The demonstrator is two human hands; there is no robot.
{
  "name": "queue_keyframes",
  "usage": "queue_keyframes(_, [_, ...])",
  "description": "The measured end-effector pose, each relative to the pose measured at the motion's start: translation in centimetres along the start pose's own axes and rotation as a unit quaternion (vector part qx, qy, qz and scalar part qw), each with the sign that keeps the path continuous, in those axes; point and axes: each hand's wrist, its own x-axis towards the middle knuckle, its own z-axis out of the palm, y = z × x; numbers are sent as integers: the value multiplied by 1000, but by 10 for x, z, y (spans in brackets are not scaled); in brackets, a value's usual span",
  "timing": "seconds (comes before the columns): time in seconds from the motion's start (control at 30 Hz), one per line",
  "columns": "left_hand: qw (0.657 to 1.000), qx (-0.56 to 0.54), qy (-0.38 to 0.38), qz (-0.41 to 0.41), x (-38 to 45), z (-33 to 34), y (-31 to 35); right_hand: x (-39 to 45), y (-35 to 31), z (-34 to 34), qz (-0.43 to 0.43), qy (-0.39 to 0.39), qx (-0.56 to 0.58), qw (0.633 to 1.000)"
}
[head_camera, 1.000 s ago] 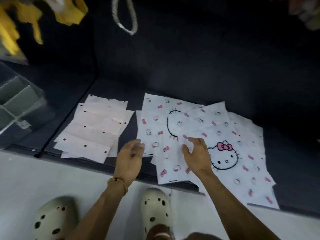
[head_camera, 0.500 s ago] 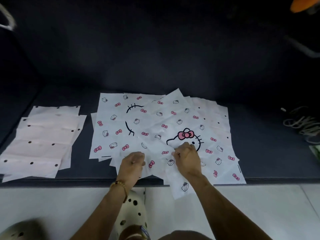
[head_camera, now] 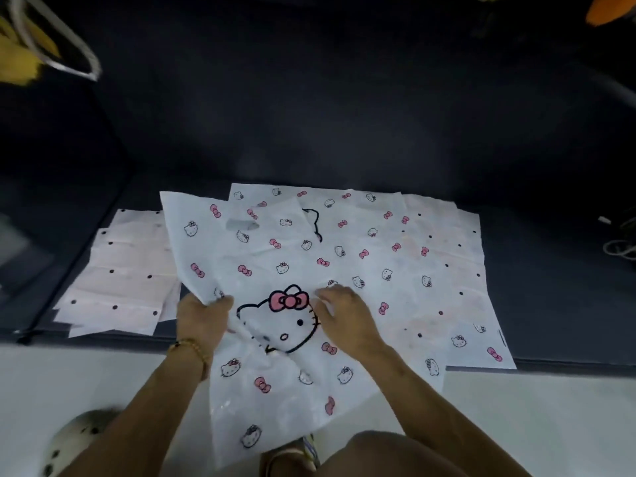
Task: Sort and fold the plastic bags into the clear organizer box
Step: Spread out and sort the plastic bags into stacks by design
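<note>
A pale clog [head_camera: 74,438] sits blurred on the white floor [head_camera: 550,425] at lower left, beside the person's knee at the bottom edge. Above it, a white cat-print bag [head_camera: 275,380] hangs off the front edge of the dark platform [head_camera: 568,304] toward the camera, its large cat face with a pink bow lying between the two hands. The left hand [head_camera: 203,316] (a beaded bracelet [head_camera: 191,347] on its wrist) pinches the bag's left edge, fingers curled round the lifted, crumpled plastic. The right hand [head_camera: 344,313] rests on the bag just right of the cat face, fingers bent and slightly spread; whether it grips the plastic cannot be told. The held bag's upper part, with its handle cutout, lies tilted over more cat-print bags [head_camera: 361,228] spread flat behind it. To the right, partly under them, lie pink dotted bags [head_camera: 447,270]. A second dotted stack [head_camera: 120,284] lies on the platform at left, its right edge covered by the held bag. Farther back rises a dark wall [head_camera: 327,98]. White cables [head_camera: 619,242] lie at far right; a rope loop [head_camera: 51,46] and something yellow [head_camera: 17,63] blur at upper left.
</note>
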Motion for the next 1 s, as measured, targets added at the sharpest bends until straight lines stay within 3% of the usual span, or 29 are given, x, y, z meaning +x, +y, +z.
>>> queue_keyframes(0.1, [999,27,36,-10,15,-38,-9,28,10,-2,22,37,-90,995])
queue_keyframes(0.27, [998,26,37,-37,29,-78,-25,76,23,7,-36,-139,-222,964])
queue_keyframes(0.37, [999,14,30,-36,31,-82,-30,94,31,7,-18,-176,-236,956])
queue_keyframes(0.5, [999,-12,26,-36,33,-81,-32,97,28,6,-59,-25,-233,970])
queue_keyframes(0.63, [999,-18,22,-39,37,-83,-32,102,17,3,-34,-18,-245,969])
queue_keyframes(0.83, [998,-34,42,-42,35,-80,-25,124,-20,-27,62,80,-59,993])
queue_keyframes(1.0, [991,-44,103,-67,35,-80,-23,127,-55,-45,132,184,61,972])
